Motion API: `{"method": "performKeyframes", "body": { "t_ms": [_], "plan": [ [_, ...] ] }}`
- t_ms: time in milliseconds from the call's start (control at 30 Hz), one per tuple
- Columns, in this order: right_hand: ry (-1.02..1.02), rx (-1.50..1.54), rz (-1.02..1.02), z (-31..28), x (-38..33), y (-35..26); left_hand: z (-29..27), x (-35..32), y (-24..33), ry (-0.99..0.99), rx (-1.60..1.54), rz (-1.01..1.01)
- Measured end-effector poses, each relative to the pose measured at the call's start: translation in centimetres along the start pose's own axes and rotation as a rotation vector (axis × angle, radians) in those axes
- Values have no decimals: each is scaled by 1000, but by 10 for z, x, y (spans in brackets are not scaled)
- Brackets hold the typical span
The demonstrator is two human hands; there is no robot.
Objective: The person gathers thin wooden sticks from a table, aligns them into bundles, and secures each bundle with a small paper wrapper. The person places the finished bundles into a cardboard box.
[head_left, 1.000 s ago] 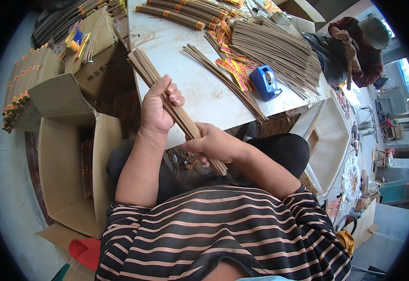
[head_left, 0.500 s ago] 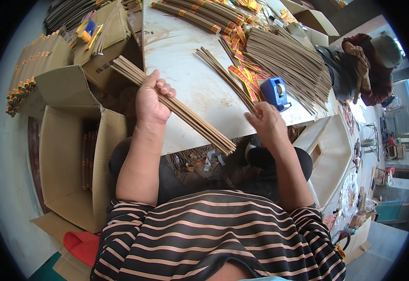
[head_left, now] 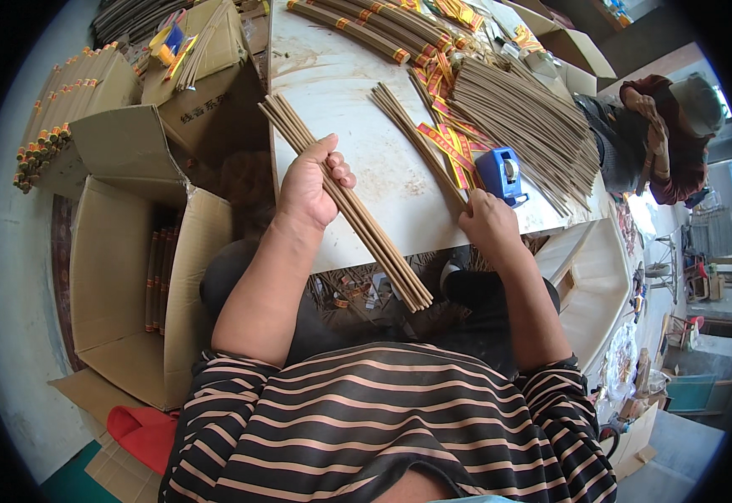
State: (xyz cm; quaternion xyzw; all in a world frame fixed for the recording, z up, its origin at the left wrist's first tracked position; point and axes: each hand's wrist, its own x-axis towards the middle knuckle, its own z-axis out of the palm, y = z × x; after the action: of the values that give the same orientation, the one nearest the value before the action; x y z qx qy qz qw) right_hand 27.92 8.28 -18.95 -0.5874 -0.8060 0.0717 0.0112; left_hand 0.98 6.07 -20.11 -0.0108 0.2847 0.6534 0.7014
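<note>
My left hand (head_left: pixel 314 186) is closed round a bundle of thin brown incense sticks (head_left: pixel 380 245), held slantwise over the table's near edge. The bundle's lower end hangs past the edge. My right hand (head_left: pixel 493 225) has its fingers closed at the near end of a smaller group of incense sticks (head_left: pixel 416 134) lying on the table; its fingertips are partly hidden. Just beyond that hand stands a blue tape dispenser (head_left: pixel 489 170). Red and yellow paper bands (head_left: pixel 450 144) lie between the small group and a wide spread pile of loose sticks (head_left: pixel 521 121).
Banded bundles (head_left: pixel 353 32) lie along the far side of the white table (head_left: pixel 324 101). To my left, an open cardboard box (head_left: pixel 106 277) holds banded bundles, with more stacked beyond it (head_left: pixel 68 105). Another person (head_left: pixel 668 142) is at the far right. Scraps litter the floor.
My left hand has moved right with its bundle, which now slants more steeply. My right hand has closed at the near end of the small group. The whole view has shifted slightly.
</note>
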Motion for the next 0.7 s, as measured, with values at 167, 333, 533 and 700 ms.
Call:
{"method": "performKeyframes", "body": {
  "t_ms": [167, 333, 533, 700],
  "plan": [
    [65, -50, -80, 4, 1, 4, 1, -1, -4, -5, 12, -34],
    [123, -56, -32, -1, 0, 2, 0, 1, -8, 0, 40, -46],
    [89, 172, 0, -12, -4, -2, -3, 4, -9, -66, 12, -61],
    [-141, 791, 18, -31, -18, -24, -1, 3, -8, -128, -77, -104]
  ]
}}
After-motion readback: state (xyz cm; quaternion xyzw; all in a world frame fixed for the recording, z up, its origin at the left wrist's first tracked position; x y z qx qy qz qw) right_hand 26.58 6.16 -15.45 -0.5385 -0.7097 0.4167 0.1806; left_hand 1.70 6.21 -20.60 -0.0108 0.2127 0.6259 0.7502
